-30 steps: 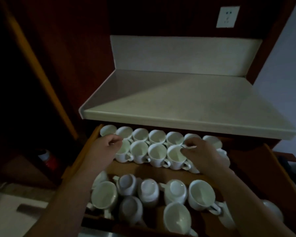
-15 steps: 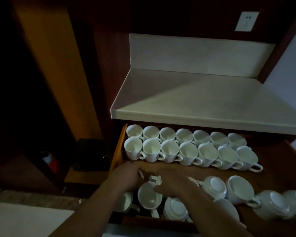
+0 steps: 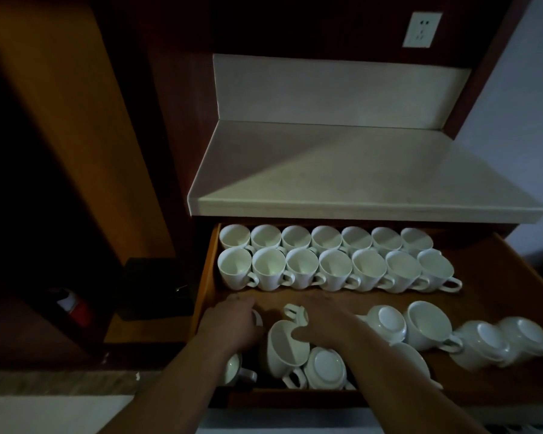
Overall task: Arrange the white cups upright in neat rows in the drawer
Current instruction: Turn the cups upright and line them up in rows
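Note:
The open wooden drawer (image 3: 489, 296) holds two straight rows of upright white cups at the back, the far row (image 3: 326, 242) and the nearer row (image 3: 336, 270). Several loose cups lie jumbled in the front part. Some are bottom-up (image 3: 388, 321) (image 3: 326, 364), and others are tipped on their sides (image 3: 480, 344). My left hand (image 3: 232, 322) is closed over a cup at the front left, with only its handle (image 3: 257, 317) showing. My right hand (image 3: 326, 324) grips another cup with its handle (image 3: 295, 312) sticking out. Its thumb lies across a tilted cup (image 3: 281, 352).
A pale countertop (image 3: 358, 183) overhangs the drawer's back, with a wall outlet (image 3: 421, 29) above it. Left of the drawer, a dark box (image 3: 157, 289) sits on a low shelf. A red and white object (image 3: 76, 308) lies further left. Wooden panels rise on the left.
Both hands have come back from the upright rows to the jumbled front cups and closed on two of them. The view has swung left.

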{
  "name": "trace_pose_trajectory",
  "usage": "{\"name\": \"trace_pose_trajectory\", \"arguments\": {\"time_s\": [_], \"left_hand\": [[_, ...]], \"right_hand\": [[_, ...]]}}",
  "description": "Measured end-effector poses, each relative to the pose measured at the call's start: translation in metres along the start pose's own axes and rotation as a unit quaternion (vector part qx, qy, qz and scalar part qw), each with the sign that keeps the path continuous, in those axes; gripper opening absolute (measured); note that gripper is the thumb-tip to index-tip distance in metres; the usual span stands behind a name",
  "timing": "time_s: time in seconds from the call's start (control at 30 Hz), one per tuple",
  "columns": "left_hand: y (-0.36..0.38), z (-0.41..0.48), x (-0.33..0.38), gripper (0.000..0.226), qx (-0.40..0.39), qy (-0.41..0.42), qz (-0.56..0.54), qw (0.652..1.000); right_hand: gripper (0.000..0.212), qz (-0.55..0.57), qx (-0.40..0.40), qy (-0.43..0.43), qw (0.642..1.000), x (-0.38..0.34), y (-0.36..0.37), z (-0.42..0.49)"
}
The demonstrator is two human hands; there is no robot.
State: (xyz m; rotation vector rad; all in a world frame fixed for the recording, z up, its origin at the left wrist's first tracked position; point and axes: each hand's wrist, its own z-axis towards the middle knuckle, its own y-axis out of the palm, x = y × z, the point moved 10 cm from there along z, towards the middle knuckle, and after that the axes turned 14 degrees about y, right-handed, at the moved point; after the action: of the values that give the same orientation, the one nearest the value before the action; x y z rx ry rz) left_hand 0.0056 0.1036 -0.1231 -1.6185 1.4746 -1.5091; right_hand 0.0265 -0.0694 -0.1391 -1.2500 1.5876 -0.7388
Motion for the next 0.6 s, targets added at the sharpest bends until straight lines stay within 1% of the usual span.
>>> {"name": "trace_pose_trajectory", "arguments": {"time_s": [0.13, 0.17, 0.2, 0.3, 0.33, 0.43, 0.53, 0.6], "left_hand": [[0.003, 0.001, -0.003, 0.064, -0.005, -0.008, 0.008, 1.000], [0.003, 0.001, -0.004, 0.064, -0.008, -0.008, 0.011, 1.000], [0.004, 0.002, -0.004, 0.065, -0.009, -0.007, 0.015, 1.000], [0.002, 0.002, -0.005, 0.063, -0.005, -0.002, 0.025, 1.000], [0.003, 0.003, -0.006, 0.063, -0.009, -0.003, 0.028, 1.000], [0.009, 0.006, -0.010, 0.067, -0.034, 0.000, 0.053, 0.998], [0.011, 0.006, -0.010, 0.071, -0.041, 0.006, 0.078, 0.996], [0.007, 0.005, -0.008, 0.063, -0.030, 0.010, 0.074, 0.997]], "right_hand": [[0.080, -0.016, 0.013, -0.027, 0.999, -0.007, 0.004, 0.002], [0.080, -0.020, 0.007, -0.031, 0.999, -0.010, 0.006, 0.000], [0.075, -0.022, -0.005, -0.036, 0.999, -0.014, 0.005, -0.004], [0.046, -0.035, -0.017, -0.048, 0.998, -0.022, 0.000, -0.012], [0.042, -0.037, -0.024, -0.050, 0.998, -0.023, 0.000, -0.014], [0.045, -0.039, -0.047, -0.058, 0.996, -0.025, 0.000, -0.021], [0.039, -0.034, -0.053, -0.068, 0.996, -0.031, -0.001, -0.025], [0.038, -0.052, -0.063, -0.077, 0.994, -0.035, 0.002, -0.027]]}}
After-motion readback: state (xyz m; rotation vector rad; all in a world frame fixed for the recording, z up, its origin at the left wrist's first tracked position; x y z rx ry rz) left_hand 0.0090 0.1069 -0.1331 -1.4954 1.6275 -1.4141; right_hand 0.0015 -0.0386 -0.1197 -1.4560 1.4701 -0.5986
